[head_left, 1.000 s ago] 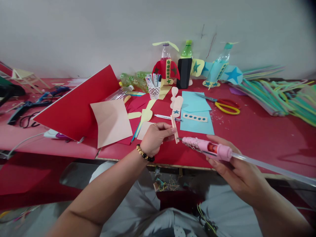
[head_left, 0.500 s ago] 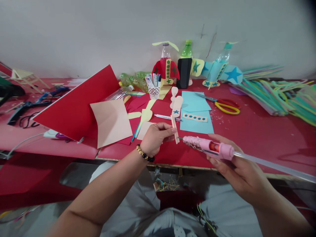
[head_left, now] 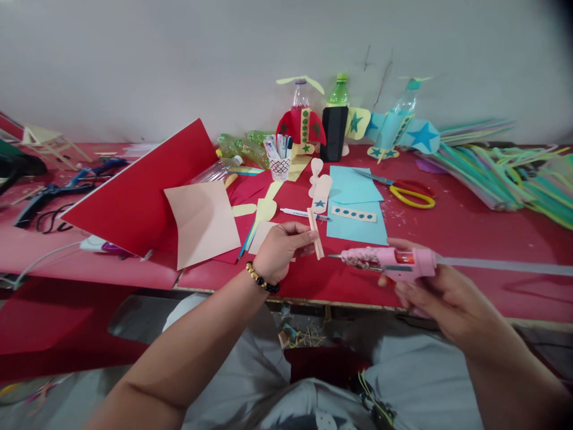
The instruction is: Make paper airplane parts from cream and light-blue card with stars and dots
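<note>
Between the thumb and fingers of my left hand (head_left: 282,248) is a narrow folded strip of peach paper (head_left: 316,233), held upright and slightly tilted above the table. My right hand (head_left: 436,292) is wrapped round a pink glue gun (head_left: 387,263), whose metal tip points left, a short gap from the strip. A long clear glue stick (head_left: 505,264) sticks out of its back end. Beyond my left hand lie a white pen (head_left: 298,212), a peach cutout with a blue star (head_left: 321,194) and a dotted peach strip (head_left: 353,213) on blue paper (head_left: 358,230).
Yellow-and-red-handled scissors (head_left: 412,194) lie right of the blue paper. Decorated bottles (head_left: 405,110) stand along the wall, near a cup of pens (head_left: 279,164). A red board (head_left: 147,185) leans at left behind a peach sheet (head_left: 201,224). Bundled plastic sticks (head_left: 492,173) lie at right.
My right hand has drawn the glue gun back to the right, so its tip is now apart from the strip. The gun has levelled out. My left hand has barely moved.
</note>
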Tool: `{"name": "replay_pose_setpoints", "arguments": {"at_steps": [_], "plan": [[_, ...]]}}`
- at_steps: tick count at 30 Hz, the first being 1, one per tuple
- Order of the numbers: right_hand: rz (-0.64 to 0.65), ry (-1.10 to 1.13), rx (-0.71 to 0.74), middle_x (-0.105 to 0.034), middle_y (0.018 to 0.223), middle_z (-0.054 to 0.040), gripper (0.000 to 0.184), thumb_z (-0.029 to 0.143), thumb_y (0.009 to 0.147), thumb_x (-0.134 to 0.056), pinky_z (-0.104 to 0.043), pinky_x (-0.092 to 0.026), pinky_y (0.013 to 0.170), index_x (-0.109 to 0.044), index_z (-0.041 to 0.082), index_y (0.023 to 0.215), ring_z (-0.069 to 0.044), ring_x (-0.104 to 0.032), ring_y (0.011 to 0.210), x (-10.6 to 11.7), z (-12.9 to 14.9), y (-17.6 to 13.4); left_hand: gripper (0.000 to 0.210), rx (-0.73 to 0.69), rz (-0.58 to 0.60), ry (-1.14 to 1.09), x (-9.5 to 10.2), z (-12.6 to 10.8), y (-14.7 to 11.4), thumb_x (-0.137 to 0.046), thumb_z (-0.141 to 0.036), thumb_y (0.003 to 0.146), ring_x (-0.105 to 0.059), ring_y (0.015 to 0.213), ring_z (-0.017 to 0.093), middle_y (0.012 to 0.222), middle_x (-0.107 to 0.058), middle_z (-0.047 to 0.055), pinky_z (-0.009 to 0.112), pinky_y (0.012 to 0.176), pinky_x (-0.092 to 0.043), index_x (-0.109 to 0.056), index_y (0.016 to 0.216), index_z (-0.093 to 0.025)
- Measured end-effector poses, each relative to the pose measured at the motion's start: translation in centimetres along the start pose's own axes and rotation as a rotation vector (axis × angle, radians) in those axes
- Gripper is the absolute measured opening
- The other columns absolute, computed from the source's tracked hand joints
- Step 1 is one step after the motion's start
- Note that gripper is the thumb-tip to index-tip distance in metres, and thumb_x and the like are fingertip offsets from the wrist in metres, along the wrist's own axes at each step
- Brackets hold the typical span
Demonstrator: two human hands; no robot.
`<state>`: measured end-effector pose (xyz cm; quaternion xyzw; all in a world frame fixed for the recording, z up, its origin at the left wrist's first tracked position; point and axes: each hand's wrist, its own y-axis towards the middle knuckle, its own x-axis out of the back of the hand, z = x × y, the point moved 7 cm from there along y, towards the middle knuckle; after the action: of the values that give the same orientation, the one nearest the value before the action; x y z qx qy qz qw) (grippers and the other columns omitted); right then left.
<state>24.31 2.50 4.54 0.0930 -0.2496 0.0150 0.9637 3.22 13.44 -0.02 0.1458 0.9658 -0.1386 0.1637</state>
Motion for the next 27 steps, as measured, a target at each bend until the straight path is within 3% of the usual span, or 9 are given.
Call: {"name": "replay_pose_setpoints", "arguments": {"at_steps": [3,7,13,15,22,27], "plan": [[0.035,0.233,-0.233,-0.057,0.059,0.0006,0.040,0.035,0.086,-0.057,-0.023,-0.044,0.040,-0.050,0.026,0.125,-0.014,-0.054,0.048,0.2,-2.4,0.2,0.030,0.010,0.004,-0.002,0.0,0.1,0.0,-0.083,-0.031,0.059,-0.057,0.053,0.008,0.059,-0.060,-0.002,0.020,0.053,-0.046,-0.060,0.068,-0.013],[0.023,0.382,-0.366,-0.064,0.057,-0.0030,0.017,0.037,0.082,-0.063,-0.020,-0.038,0.035,-0.060,0.023,0.091,-0.012,-0.052,0.042,0.7,-4.3,0.3,0.031,0.020,-0.004,-0.002,0.1,0.3,0.0,-0.084,-0.031,0.058,-0.057,0.054,0.008,0.061,-0.060,-0.002,0.021,0.056,-0.049,-0.059,0.067,-0.014],[-0.008,0.335,-0.524,-0.061,0.050,-0.0008,0.032,0.036,0.058,-0.082,-0.018,-0.038,0.035,-0.058,0.017,0.068,-0.010,-0.050,0.039,1.3,-6.8,0.2,0.032,0.020,-0.007,0.013,0.2,0.3,0.1,-0.084,-0.030,0.057,-0.058,0.055,0.007,0.062,-0.061,-0.003,0.021,0.057,-0.050,-0.059,0.068,-0.014],[0.037,0.282,-0.559,-0.060,0.049,-0.0015,0.033,0.038,0.058,-0.082,-0.020,-0.039,0.037,-0.058,0.015,0.062,-0.011,-0.052,0.040,1.2,-7.1,0.1,0.032,0.021,-0.012,0.014,0.3,0.3,0.1,-0.084,-0.030,0.057,-0.058,0.055,0.007,0.063,-0.061,-0.003,0.021,0.057,-0.050,-0.059,0.068,-0.014],[0.194,0.153,-0.590,-0.060,0.049,-0.0049,0.034,0.043,0.070,-0.071,-0.022,-0.038,0.041,-0.062,0.012,0.057,-0.013,-0.054,0.044,1.1,-7.2,-0.1,0.032,0.024,-0.021,0.038,0.4,0.2,0.0,-0.084,-0.031,0.056,-0.058,0.055,0.007,0.062,-0.060,-0.003,0.021,0.057,-0.051,-0.060,0.069,-0.014],[0.129,0.105,-0.646,-0.055,0.048,0.0001,0.030,0.043,0.068,-0.073,-0.023,-0.033,0.039,-0.064,0.015,0.068,-0.011,-0.046,0.040,1.8,-8.4,-0.3,0.032,0.023,-0.013,0.035,0.4,0.2,0.1,-0.084,-0.030,0.056,-0.058,0.055,0.007,0.062,-0.061,-0.003,0.021,0.056,-0.050,-0.060,0.069,-0.014]]}}
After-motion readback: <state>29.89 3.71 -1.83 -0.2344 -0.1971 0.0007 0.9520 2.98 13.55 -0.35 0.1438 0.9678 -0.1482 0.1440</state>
